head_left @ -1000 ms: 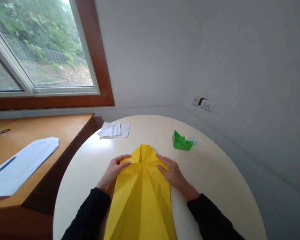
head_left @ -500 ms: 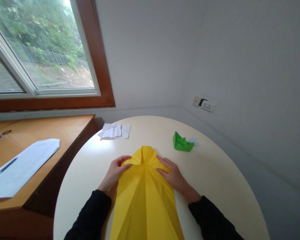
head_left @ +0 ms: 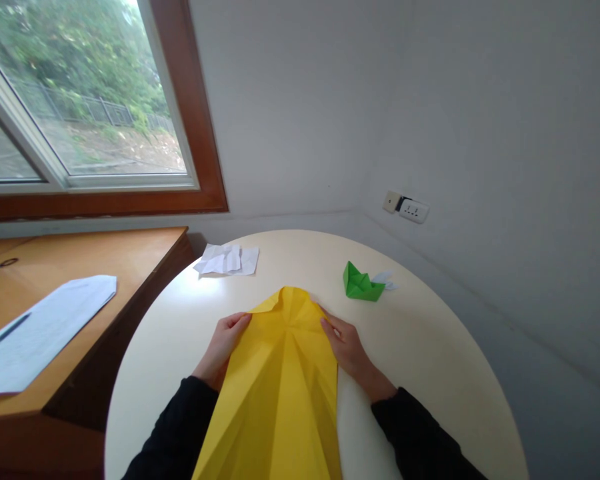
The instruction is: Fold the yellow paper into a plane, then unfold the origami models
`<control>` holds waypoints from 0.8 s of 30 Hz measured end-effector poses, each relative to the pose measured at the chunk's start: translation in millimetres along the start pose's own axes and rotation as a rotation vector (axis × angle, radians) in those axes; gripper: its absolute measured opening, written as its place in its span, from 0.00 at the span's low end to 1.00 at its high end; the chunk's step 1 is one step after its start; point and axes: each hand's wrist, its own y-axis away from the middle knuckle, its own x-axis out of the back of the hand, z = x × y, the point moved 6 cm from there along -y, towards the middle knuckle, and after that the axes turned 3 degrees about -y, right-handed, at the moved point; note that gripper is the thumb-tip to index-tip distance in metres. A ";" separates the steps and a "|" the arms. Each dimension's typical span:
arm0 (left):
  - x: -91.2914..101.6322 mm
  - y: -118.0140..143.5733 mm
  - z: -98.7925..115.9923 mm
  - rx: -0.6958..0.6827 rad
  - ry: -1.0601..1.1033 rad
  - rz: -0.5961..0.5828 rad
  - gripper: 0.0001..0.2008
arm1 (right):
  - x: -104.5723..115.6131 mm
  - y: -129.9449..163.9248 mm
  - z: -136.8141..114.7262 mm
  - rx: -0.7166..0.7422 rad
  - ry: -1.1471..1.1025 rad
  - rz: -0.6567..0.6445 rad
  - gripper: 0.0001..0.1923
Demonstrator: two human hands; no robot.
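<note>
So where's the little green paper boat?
In the head view, the green boat sits on the round table, on the right past the right hand and the yellow paper, toward the wall socket.

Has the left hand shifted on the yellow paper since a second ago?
Yes. The left hand slid outward toward the desk, off the yellow paper top to its edge.

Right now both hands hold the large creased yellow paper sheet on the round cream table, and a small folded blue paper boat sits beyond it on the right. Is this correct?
Not quite: the small folded paper boat is green, not blue, as the head view shows. The rest stands: the left hand and right hand hold the yellow paper sheet on the round cream table.
</note>
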 end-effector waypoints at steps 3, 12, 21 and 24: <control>-1.0 -0.7 2.0 -0.039 -0.025 0.014 0.21 | 3.3 -0.8 6.7 -0.165 -0.076 0.054 0.28; -0.6 -2.5 5.6 -0.149 -0.106 -0.009 0.26 | 8.5 -0.7 18.1 -0.330 -0.233 0.141 0.28; 2.7 -10.2 -5.1 -0.074 0.117 -0.048 0.18 | 7.4 -0.1 19.8 -0.381 -0.314 0.128 0.26; 1.9 -10.7 -4.8 -0.031 0.178 -0.087 0.16 | 7.5 -0.4 19.9 -0.389 -0.323 0.124 0.25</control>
